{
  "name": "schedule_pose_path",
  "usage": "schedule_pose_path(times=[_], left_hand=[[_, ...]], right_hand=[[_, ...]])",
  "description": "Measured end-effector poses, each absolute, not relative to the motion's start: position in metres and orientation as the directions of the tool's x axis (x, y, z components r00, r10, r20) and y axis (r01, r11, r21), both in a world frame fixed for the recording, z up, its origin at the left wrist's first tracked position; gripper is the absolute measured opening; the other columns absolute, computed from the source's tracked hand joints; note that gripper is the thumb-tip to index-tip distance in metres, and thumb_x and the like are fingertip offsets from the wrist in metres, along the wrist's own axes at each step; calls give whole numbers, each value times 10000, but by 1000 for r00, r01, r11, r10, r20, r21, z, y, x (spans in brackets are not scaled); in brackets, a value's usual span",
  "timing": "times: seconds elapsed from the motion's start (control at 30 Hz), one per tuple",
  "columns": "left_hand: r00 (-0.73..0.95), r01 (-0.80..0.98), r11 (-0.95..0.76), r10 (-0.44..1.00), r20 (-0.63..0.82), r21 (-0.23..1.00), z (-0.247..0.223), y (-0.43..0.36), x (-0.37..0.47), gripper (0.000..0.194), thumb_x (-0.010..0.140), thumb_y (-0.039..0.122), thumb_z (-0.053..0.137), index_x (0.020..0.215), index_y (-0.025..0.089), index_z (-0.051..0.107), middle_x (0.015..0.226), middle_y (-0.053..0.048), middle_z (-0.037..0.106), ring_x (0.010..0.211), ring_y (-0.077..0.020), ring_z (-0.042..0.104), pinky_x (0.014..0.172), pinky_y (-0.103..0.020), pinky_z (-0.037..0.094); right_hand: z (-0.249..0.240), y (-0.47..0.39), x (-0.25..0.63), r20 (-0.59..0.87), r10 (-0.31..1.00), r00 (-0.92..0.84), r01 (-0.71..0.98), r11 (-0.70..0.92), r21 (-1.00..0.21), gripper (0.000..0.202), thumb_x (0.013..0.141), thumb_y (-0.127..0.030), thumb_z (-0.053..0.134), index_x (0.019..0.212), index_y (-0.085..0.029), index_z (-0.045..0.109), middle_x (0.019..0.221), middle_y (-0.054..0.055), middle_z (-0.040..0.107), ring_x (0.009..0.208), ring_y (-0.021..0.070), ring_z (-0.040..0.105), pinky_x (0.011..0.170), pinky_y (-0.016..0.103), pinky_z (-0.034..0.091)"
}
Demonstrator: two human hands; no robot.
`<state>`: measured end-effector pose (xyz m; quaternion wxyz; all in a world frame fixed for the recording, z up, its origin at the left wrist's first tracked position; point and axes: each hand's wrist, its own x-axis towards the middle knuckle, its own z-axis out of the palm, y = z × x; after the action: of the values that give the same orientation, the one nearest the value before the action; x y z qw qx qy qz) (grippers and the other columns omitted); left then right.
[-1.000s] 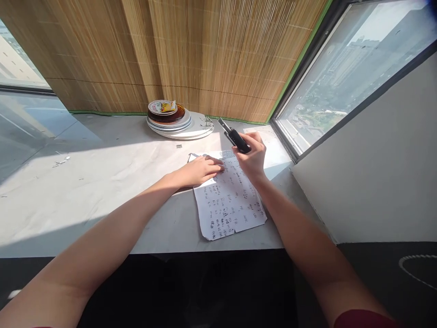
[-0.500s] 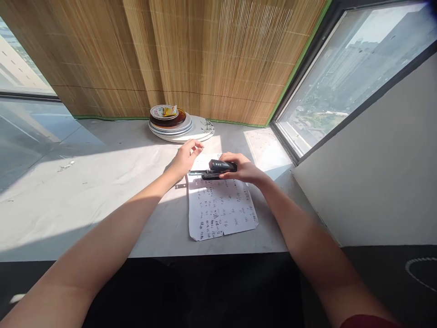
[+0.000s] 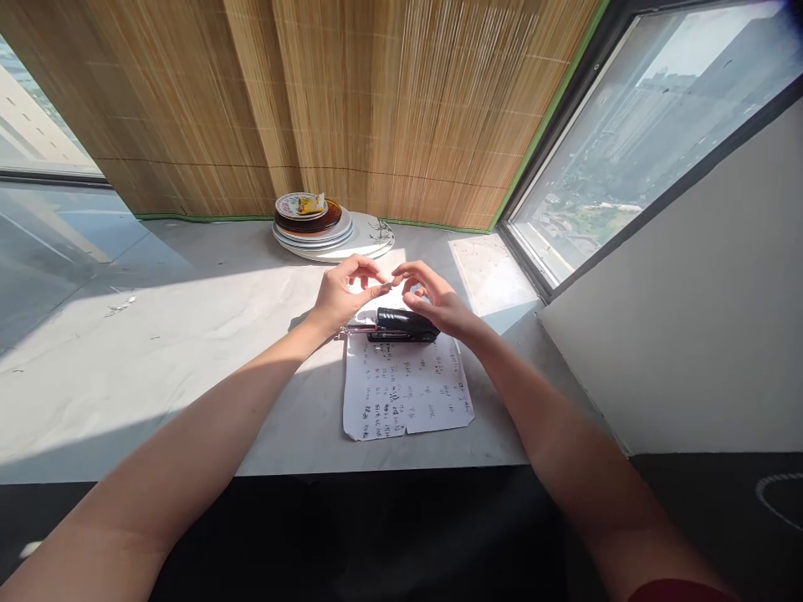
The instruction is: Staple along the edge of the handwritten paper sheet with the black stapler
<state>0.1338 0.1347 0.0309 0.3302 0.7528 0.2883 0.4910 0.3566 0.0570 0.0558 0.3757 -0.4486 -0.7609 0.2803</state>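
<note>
Left hand [image 3: 348, 293]: thumb and forefinger close together, centre of frame; whether they pinch anything cannot be told. Right hand [image 3: 436, 301]: fingers curled, thumb apart from forefinger. Stapler [image 3: 407, 326] lies across paper [image 3: 407, 393] just below; a careless knock could shift both.

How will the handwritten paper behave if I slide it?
The paper looks thin, so probably floppy. The black stapler lying across it may drag along or hold it down. The notched near edge might tear.

Stacked plates [image 3: 332, 232], yellow packet [image 3: 311, 204] on top, upper centre of frame; bamboo blind [image 3: 345, 100] behind; window [image 3: 652, 150] upper right.
</note>
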Motion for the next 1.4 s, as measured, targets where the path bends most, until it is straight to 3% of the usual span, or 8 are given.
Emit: schedule_pose_path(times=[0.3, 0.47, 0.57, 0.77, 0.93, 1.07, 1.2, 1.4], left_hand=[[234, 327, -650, 759, 608, 686, 22, 151, 124, 199, 1025, 453, 685, 1056, 257, 670, 1067, -79, 751, 1015, -259, 688, 915, -428, 538], [81, 618, -488, 819, 568, 616, -9, 184, 102, 85, 950, 311, 655, 979, 265, 719, 1125, -157, 707, 1202, -397, 592, 1054, -597, 464], [145, 634, -471, 851, 505, 613, -21, 192, 96, 118, 907, 304, 653, 961, 259, 748, 1093, -174, 722, 1191, -409, 587, 1048, -625, 458], [179, 641, -467, 863, 473, 609, -25, 195, 93, 153, 904, 355, 644, 831, 242, 716, 982, -185, 714, 1122, -402, 614, 1004, -609, 489], [177, 595, -531, 818, 547, 603, -27, 198, 92, 120, 915, 316, 652, 830, 261, 715, 885, -148, 713, 1033, -371, 644, 939, -554, 521], [188, 528, -571, 801, 569, 629, -15, 192, 101, 134, 966, 299, 623, 959, 268, 754, 954, -118, 748, 1005, -342, 667, 945, -525, 531], [250, 457, -637, 761, 598, 621, 6, 177, 114, 190, 1017, 285, 590, 1089, 250, 762, 1094, -103, 741, 1049, -296, 678, 1017, -479, 538], [229, 378, -633, 771, 594, 676, 17, 166, 120, 166, 1016, 277, 615, 1086, 234, 759, 1118, -93, 723, 1033, -257, 700, 966, -414, 581]], right_hand=[[51, 70, 370, 372, 902, -221, 523, 431, -735, 339, 1062, -456, 539, 1283, -285, 731, 1318, 73, 723, 1127, 224, 659, 923, 383, 544], [21, 99, 435, 363, 893, 265, 729, 61, -682, 334, 979, -384, 584, 1177, -192, 773, 1230, 135, 739, 947, 250, 683, 940, 463, 549], [1, 108, 462, 359, 865, 350, 807, -84, -584, 329, 941, -377, 615, 1131, -176, 794, 1227, 175, 727, 1029, 310, 672, 984, 518, 538], [-8, 106, 464, 372, 898, 235, 884, -38, -466, 251, 943, -335, 615, 990, -197, 818, 1158, 172, 732, 1154, 347, 638, 1082, 574, 486], [26, 92, 436, 451, 868, 207, 824, 95, -559, 289, 980, -433, 611, 979, -211, 796, 1136, 136, 741, 1024, 289, 660, 951, 499, 538], [53, 72, 396, 337, 907, -250, 605, 419, -678, 370, 1033, -552, 554, 1049, -257, 777, 1093, 63, 759, 975, 217, 675, 883, 390, 547], [52, 61, 363, 204, 757, -621, 472, 568, -674, 436, 878, -582, 786, 1197, -290, 737, 1140, 20, 759, 986, 200, 671, 908, 358, 537], [42, 63, 364, 284, 849, -446, 581, 515, -630, 251, 954, -489, 719, 1101, -286, 721, 993, 10, 745, 873, 189, 654, 827, 365, 537]])
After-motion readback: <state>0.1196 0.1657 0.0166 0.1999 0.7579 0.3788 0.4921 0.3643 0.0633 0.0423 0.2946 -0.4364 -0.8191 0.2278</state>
